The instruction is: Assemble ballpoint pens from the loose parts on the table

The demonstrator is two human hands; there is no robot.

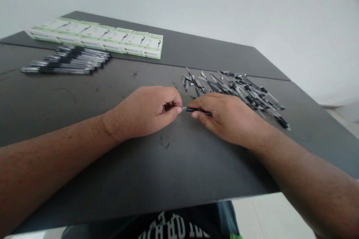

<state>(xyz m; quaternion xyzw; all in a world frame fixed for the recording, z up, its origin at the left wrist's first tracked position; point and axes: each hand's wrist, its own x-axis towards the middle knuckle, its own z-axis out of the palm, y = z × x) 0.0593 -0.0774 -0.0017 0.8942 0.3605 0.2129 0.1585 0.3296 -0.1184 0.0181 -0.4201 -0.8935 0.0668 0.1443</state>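
Observation:
Between my two hands, just above the dark table, is a black pen lying nearly level. My left hand pinches its clear tip end between thumb and forefinger. On the other end, my right hand has its fingers closed around the black grip part of the same pen. The rest of the pen is hidden inside the right hand. Right behind that hand spreads a loose pile of pen parts, with clear barrels, black grips, thin refills and small clear caps.
A neat row of clear and black pens lies at the left. Behind it stands a line of several white and green boxes with pen pictures. The grey table has its near edge close to my body, and a pale wall rises behind.

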